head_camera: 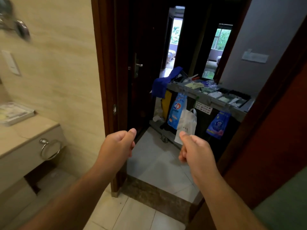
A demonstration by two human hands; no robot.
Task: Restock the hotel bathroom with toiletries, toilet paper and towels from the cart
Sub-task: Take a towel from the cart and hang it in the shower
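As cart (209, 101) stands ahead, left hand (117, 146), right hand (196, 151) curled, empty

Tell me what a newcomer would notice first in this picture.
The left hand and right hand are raised in the foreground, fingers curled, holding nothing. Past them the cart stands just beyond the open doorway, a blue cloth draped over its left end and bright bags hanging from its rim. A bare towel ring hangs on the counter front at left.
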